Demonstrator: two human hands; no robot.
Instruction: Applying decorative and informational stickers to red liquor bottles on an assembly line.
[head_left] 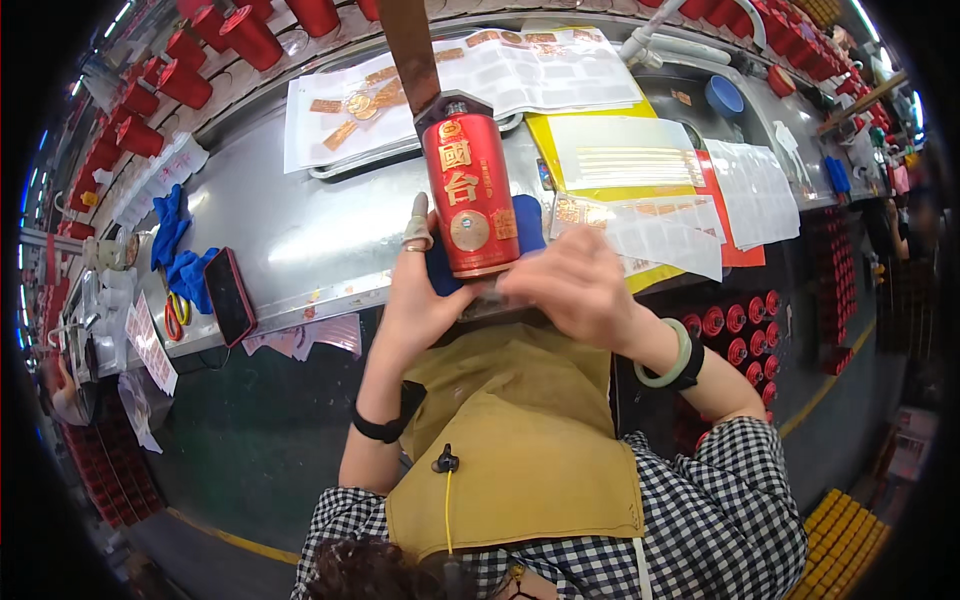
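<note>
A red bottle (466, 195) with gold lettering and a round gold emblem lies in front of me, its dark neck against a brown metal bar (408, 50) with a black end. My left hand (412, 285) grips it at the lower left, thumb by the base and fingers along the side. One finger wears a pale finger cot. At the bottle's lower right corner is my right hand (585, 290), its fingers bent and smeared by motion, so whether they hold anything is hidden. Blue cloth (530, 215) shows on both sides beneath the bottle.
Sheets of gold labels (350, 110) lie on a tray behind the bottle. Yellow and white sheets (625, 150) are at the right. A phone (230, 297), scissors (177, 315) and blue gloves (172, 230) sit on the left. Red bottles (738, 318) stand below the table's right side.
</note>
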